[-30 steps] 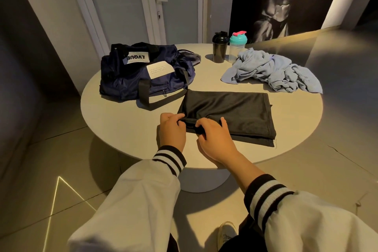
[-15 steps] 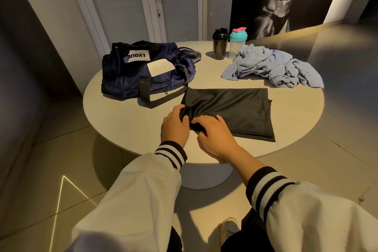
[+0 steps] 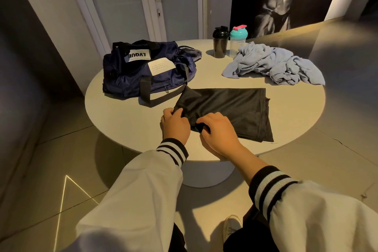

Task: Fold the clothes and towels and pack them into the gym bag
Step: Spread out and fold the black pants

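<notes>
Both of your hands are at the near left corner of the black garment (image 3: 231,108), which lies folded into a flat rectangle on the round worktop (image 3: 122,116) right in front of you. Your left hand (image 3: 176,127) has its fingers curled over the corner itself and grips the cloth. Your right hand (image 3: 219,131), just beside it, curls its fingers round a bunched bit of the near edge and pinches it. The rest of the garment lies flat toward your right, with layered edges showing along its right side.

Your navy gym bag (image 3: 143,73) sits at the far left of the worktop, beyond your left hand. One of its black straps loops down onto the worktop and ends just beside the garment's far left corner; you cannot tell whether they touch. A white label and a white tag show on the bag's top.

At the far right lies a crumpled light blue towel (image 3: 274,63), apart from the garment. Behind it two bottles stand upright side by side: a black bottle (image 3: 219,44) and a clear bottle (image 3: 238,41) with a teal lid, the clear one just behind the towel's edge.

Your pale sleeves end in black-and-white striped cuffs, and a white shoe (image 3: 231,227) shows on the floor below.
</notes>
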`<state>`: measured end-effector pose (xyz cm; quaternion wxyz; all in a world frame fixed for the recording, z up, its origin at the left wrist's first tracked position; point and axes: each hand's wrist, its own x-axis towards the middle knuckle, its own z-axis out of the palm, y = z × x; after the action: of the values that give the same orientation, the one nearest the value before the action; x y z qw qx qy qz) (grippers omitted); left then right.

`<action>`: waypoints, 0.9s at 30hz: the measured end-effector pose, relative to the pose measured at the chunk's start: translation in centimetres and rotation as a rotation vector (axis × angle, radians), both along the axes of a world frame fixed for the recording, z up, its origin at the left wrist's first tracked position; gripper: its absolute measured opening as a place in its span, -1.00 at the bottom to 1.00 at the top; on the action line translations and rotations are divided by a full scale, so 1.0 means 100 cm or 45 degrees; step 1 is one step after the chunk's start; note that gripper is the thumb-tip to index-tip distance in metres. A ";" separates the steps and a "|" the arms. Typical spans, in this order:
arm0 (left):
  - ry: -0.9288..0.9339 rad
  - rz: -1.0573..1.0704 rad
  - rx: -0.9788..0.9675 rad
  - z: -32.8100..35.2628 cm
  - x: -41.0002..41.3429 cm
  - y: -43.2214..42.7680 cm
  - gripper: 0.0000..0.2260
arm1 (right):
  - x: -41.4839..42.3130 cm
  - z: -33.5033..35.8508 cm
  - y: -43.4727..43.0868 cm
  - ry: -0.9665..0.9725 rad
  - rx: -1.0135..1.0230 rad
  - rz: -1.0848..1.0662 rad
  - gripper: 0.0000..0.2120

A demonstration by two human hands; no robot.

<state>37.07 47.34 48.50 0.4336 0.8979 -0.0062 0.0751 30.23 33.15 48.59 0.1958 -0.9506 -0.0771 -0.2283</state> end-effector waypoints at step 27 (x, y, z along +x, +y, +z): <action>-0.269 -0.284 0.626 0.011 -0.069 -0.024 -0.65 | -0.057 0.022 -0.029 0.229 0.741 0.022 -0.71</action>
<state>30.17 44.95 49.62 0.2055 0.9570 -0.1682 0.1163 24.57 30.29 50.76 0.4679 -0.8703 0.0012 -0.1539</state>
